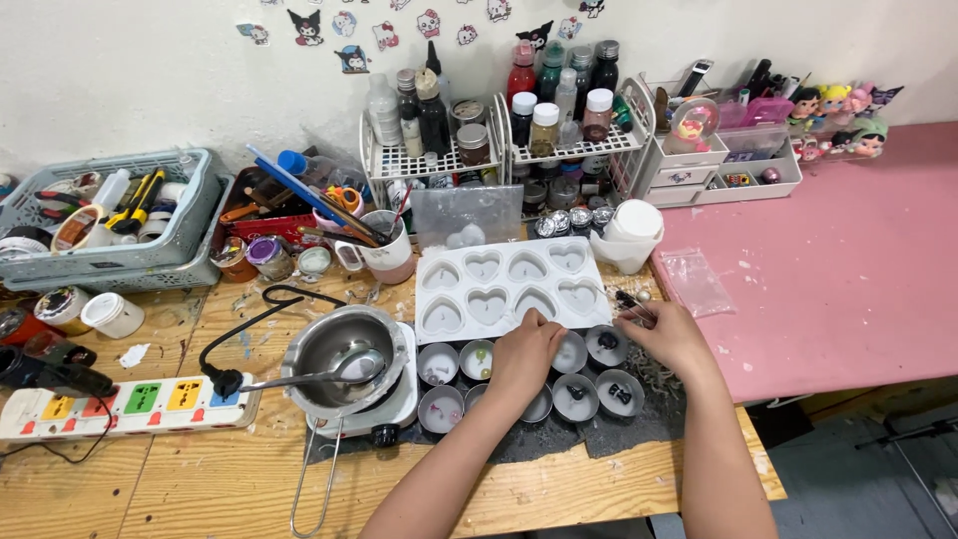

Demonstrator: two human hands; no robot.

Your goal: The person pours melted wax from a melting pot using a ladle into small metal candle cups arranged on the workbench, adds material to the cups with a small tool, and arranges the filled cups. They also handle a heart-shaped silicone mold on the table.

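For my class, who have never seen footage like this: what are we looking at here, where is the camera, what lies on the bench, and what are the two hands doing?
There is one picture, taken by a camera worn on a person's head, looking down at their own bare hands; no machine is involved. The left hand rests among small round metal cups set in two rows on a dark mat. The right hand pinches some thin dark sticks; what they are is too small to tell. Behind the cups lies a white mould with heart-shaped hollows. To the left, a metal pot with a spoon sits on a small heater, beside a power strip. Bottles on a wire rack and baskets of tools line the wall.
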